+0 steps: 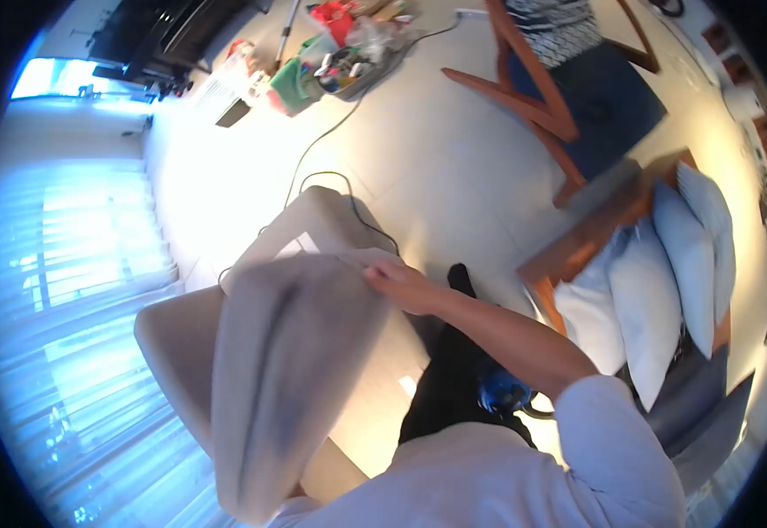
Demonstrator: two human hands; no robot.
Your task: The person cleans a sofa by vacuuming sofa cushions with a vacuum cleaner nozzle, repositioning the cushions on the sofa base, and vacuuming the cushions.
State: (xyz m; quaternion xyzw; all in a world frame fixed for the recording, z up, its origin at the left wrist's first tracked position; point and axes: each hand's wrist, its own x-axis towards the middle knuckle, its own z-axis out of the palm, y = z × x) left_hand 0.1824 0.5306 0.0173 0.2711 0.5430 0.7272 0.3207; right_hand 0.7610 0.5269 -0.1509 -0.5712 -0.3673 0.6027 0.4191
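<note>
- so, how far along is the work, starting from the left?
- beyond the sheer curtain (75, 308) there's a beige padded seat (172, 352), and the grey-beige cushion (313, 378) is tilted up just beside it, overlapping it in view
- and the left hand (298, 490)?
- only a sliver shows by the cushion's lower edge; i can't tell if its fingers are apart or together
- further right?
- a padded block (313, 211) sits past the cushion's top, and the right hand (396, 286) has its fingers clamped on the upper corner
- what's done, then?
- the grip is made and the cushion looks held up, i'd judge; setting it down isn't done, and the pale pillows (647, 308) in the wooden frame (587, 238) are untouched
</note>
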